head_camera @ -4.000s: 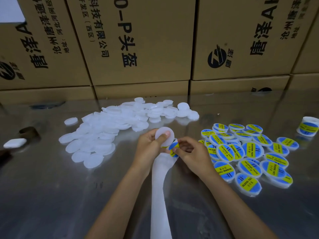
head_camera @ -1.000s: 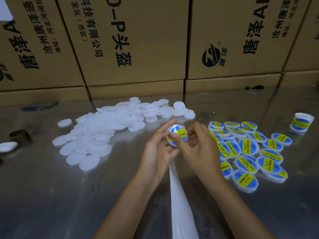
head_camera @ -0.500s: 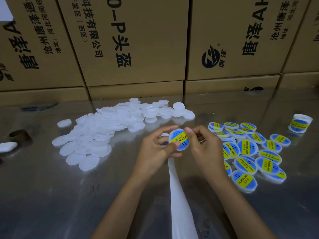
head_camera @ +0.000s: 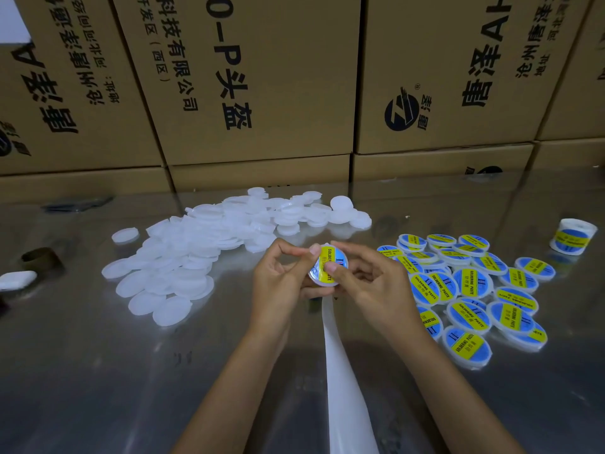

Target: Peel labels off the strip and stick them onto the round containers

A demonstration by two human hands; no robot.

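Observation:
Both hands hold one round white container above the table's middle; a blue and yellow label covers its face. My left hand grips its left rim with the fingertips. My right hand holds the right side and its thumb presses on the label. The white backing strip hangs from under the hands toward me. A pile of several unlabelled white containers lies to the left. Several labelled containers lie to the right.
A roll of labels stands at the far right on the shiny metal table. Cardboard boxes wall off the back. A brown tape core and a small white case lie at the left edge.
Four seconds ago my hands held a bare container and peeled a label from the strip. The label now covers the container, which has turned in my fingers as my right thumb presses it.

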